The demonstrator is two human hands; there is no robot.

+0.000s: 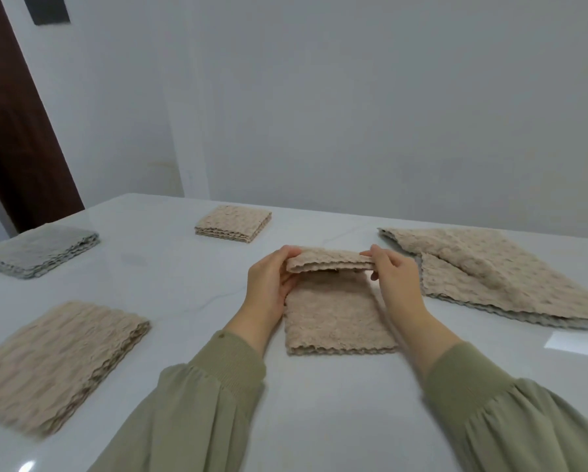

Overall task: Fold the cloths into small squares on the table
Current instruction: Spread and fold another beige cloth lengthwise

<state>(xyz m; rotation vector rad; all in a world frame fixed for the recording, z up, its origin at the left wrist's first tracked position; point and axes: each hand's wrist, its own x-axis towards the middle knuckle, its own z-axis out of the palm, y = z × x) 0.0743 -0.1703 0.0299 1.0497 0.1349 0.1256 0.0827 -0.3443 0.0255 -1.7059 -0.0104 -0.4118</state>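
The step in hand looks like the last fold of a beige cloth [336,318] lying at the centre of the frame on the white table [183,284]. The left hand [268,284] and right hand [393,277] each pinch a far corner, lifting that edge just above the rest of the cloth. The next move likely calls for carrying the raised edge toward the lower frame and matching it to the near edge. Unfolded cloths [490,274] wait at the right.
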